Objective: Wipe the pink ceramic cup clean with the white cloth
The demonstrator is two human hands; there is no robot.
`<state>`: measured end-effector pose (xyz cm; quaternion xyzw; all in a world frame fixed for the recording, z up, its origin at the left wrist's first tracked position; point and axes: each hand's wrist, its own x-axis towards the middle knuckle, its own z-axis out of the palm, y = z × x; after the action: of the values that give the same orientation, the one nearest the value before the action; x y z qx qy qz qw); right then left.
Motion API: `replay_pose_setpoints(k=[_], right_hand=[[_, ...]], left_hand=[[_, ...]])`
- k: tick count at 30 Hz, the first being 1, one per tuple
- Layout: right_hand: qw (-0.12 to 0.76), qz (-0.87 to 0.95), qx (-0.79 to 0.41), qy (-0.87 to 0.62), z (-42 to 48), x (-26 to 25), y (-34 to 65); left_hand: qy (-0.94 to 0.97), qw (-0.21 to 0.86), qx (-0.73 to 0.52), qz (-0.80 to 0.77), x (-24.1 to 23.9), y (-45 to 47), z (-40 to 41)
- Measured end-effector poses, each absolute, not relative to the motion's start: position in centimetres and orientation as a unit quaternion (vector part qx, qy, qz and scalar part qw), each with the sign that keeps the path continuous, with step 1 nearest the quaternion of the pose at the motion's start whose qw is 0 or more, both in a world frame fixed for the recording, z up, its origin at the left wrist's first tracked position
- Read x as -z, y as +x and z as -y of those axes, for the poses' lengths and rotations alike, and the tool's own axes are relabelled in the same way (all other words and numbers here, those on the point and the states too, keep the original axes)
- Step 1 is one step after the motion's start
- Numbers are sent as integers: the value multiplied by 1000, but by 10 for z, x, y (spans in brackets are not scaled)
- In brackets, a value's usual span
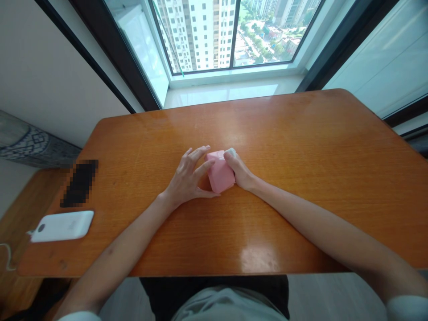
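Frame centre: my left hand [187, 178] and right hand [241, 173] grasp pink block [220, 173] on desk [301, 147], fingers wrapped round sides. Looks light, soft; hold by sides.

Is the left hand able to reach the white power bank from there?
Probably yes. The left hand rests on the pink block, and only bare table lies between it and the white power bank on that side.

A pink block [219, 173] sits mid-table. The table [301, 147] is glossy orange-brown wood with fine grain. Left of the block lies a white power bank [63, 226] beside a black pixelated patch [79, 183]. Farther left, grey-blue patterned fabric [30, 145].
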<state>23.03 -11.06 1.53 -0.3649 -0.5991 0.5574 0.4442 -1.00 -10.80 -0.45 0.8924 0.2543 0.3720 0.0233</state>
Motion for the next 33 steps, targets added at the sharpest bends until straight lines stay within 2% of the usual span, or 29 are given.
replay_pose_setpoints(k=[4,8,11,16,18,21,27,33], right_hand=[[447,586,-559,-382,110,-16,230],[442,579,-568,-384,110,-16,230],[458,575,-567,-372,113,-13,230],[460,580,-547,-392,116,-10,229],[456,588,-537,-397,115,-10,228],[457,594,-535,-390,113,-12,228],[455,570,-569,-380,113,-15,228],[468,569,-568,-365,112,-8,229]], left_hand=[[902,-11,-354,-246,2,-10,109],[891,8,-376,-253,-3,-7,112],[873,72,-393,-279,-7,-2,117],[819,248,-376,-356,-8,2,123],[814,269,-365,-363,-6,0,123],[832,229,-369,-346,-2,-3,120],[896,51,-351,-267,0,-8,116],[885,67,-370,-276,-5,-5,118]])
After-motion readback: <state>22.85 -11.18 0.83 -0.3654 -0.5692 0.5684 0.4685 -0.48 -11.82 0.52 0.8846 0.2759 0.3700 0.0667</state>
